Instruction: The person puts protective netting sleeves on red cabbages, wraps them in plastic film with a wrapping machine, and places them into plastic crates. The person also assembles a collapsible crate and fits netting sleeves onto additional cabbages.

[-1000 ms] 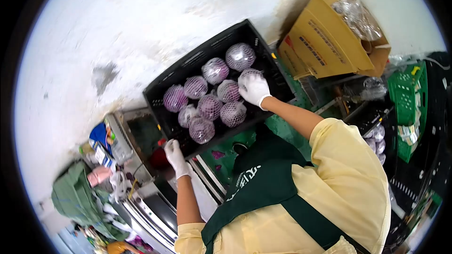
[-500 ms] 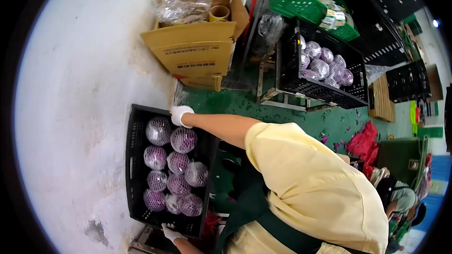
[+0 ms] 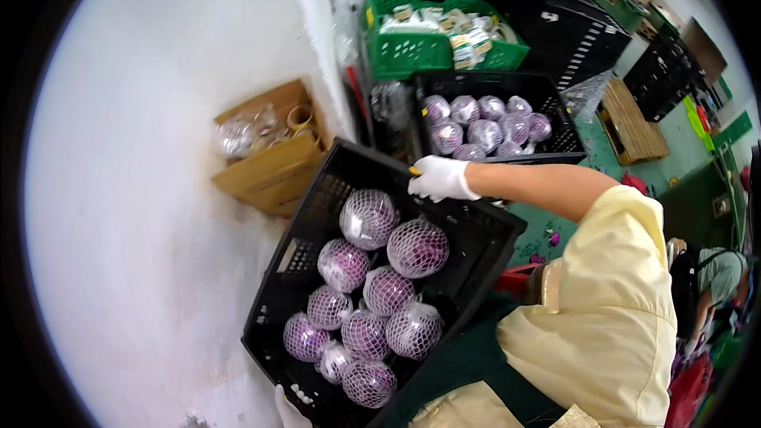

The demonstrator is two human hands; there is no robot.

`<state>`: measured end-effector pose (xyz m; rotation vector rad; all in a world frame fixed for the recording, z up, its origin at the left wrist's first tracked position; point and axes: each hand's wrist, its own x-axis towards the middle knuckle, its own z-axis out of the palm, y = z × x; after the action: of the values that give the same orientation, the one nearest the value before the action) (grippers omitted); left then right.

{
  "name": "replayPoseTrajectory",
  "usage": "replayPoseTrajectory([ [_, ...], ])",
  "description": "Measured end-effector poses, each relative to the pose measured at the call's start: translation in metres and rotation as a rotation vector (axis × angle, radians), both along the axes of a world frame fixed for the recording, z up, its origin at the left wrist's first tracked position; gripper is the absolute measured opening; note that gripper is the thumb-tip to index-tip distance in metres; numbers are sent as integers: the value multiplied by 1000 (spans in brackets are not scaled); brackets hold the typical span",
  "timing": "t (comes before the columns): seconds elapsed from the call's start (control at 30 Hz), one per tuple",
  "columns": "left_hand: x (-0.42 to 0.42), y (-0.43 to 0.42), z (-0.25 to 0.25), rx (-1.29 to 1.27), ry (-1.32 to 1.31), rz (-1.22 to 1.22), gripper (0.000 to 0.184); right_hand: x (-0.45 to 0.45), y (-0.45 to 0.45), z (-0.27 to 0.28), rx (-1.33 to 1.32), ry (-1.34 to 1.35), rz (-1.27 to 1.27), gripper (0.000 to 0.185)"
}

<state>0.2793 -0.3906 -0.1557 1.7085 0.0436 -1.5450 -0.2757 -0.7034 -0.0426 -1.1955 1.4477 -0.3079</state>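
Note:
My right hand (image 3: 441,179), in a white glove, grips the far end rim of a black plastic crate (image 3: 491,230). At the near end, my left hand (image 3: 290,410), also gloved in white, holds the crate; its fingertips show inside the wall, and the rest is cut off by the frame. Inside lie several round purple cabbages (image 3: 365,334), wrapped in film and white netting. The crate is held up in front of my body, slanting across the view. Beyond my right hand stands a second black crate (image 3: 555,131) with similar wrapped cabbages (image 3: 485,135).
A white wall (image 3: 158,190) runs along the left. A cardboard box (image 3: 273,178) with plastic film and tape rolls stands beside it. Behind the second crate is a green basket (image 3: 404,55) of labels or packets. Wooden slats (image 3: 630,123) and a co-worker (image 3: 717,273) are at right.
The held crate has been raised closer to me and turned, moving right toward the second crate. My view has swung too, so the cardboard box appears lower and smaller.

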Motion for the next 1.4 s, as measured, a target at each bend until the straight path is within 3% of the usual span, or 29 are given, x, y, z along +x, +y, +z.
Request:
replayPoseTrajectory([
  [0.07, -73, -60, 52, -80, -26, -49, 51, -71, 6, 37, -50, 35, -98, 19],
  [0.1, -79, 2, 157, -192, -116, -25, 40, -67, 83, 120, -134, -71, -127, 19],
  [0.13, -117, 7, 193, -272, -194, -22, 33, -109, 103, 136, -127, -101, -155, 21],
  [0.3, -257, 44, 318, -356, -175, -165, 34, -274, 206, 208, -238, -123, -407, 18],
  [0.33, -291, 45, 456, -248, -266, -158, 34, -297, 183, 269, -120, -201, -392, 18],
  [0.4, -349, 33, 501, -257, -237, -243, 43, -360, 192, 286, -49, -189, -401, 18],
  [0.53, -451, 76, 566, -267, -138, -282, 41, -479, 265, 315, -23, -236, -454, 17],
  [0.57, -406, 69, 560, -235, -208, -301, 43, -427, 267, 314, -1, -215, -490, 15],
  [0.63, -450, 39, 577, -175, -272, -358, 41, -459, 261, 307, 34, -227, -523, 14],
  [0.77, -485, -65, 547, -127, -234, -447, 45, -516, 231, 283, 84, -188, -666, 11],
  [0.87, -497, -77, 529, -59, -383, -431, 44, -512, 219, 251, 121, -203, -661, 13],
  [0.93, -481, -86, 489, 64, -220, -351, 45, -510, 213, 235, 68, -112, -653, 17],
  [1.0, -485, -66, 469, 76, -383, -358, 44, -502, 210, 223, 50, -98, -628, 21],
  [1.03, -481, -64, 467, 131, -303, -306, 45, -501, 210, 219, 69, -117, -625, 21],
  [1.13, -461, -69, 450, 51, -327, -404, 47, -491, 210, 227, 30, -11, -665, 20],
  [1.2, -462, -78, 442, -24, -336, -462, 47, -504, 211, 222, 101, -199, -645, 16],
  [1.27, -505, -88, 476, -1, -376, -462, 41, -513, 207, 222, 176, -160, -658, 29],
  [1.3, -512, -101, 480, -139, -320, -590, 41, -520, 208, 223, 112, -37, -625, 32],
  [1.37, -545, -120, 500, -151, -252, -591, 36, -555, 206, 209, 194, -197, -614, 23],
  [1.4, -536, -135, 473, -211, -199, -644, 36, -573, 206, 206, 107, -98, -505, 21],
])
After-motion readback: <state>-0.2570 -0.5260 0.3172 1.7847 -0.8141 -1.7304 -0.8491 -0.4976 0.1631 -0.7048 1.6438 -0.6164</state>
